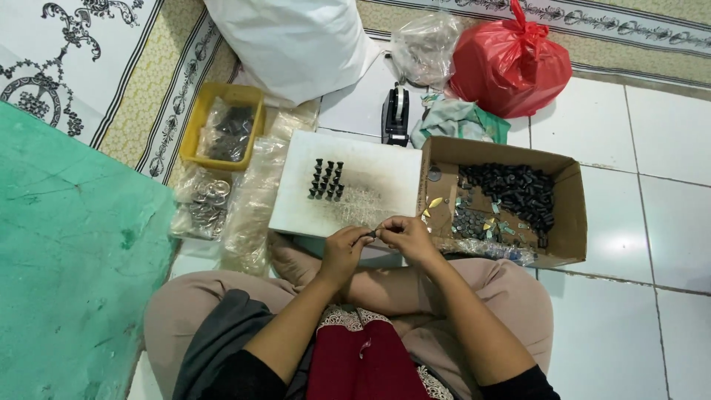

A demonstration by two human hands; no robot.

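Observation:
My left hand (343, 252) and my right hand (406, 235) meet over my crossed legs, both pinching one small black part (372, 234) between their fingertips. Just beyond them lies a white board (385, 174) with several small black parts (326, 180) standing in rows on it. To the right sits an open cardboard box (569, 222) holding a heap of black parts (515, 191) and some small flat pieces.
A yellow tray (198, 122) with bagged dark parts stands at the left, a clear bag of metal rings (207, 201) below it. Behind are a tape dispenser (396, 113), a red plastic bag (511, 63), a white sack (296, 41) and a green mat (67, 244).

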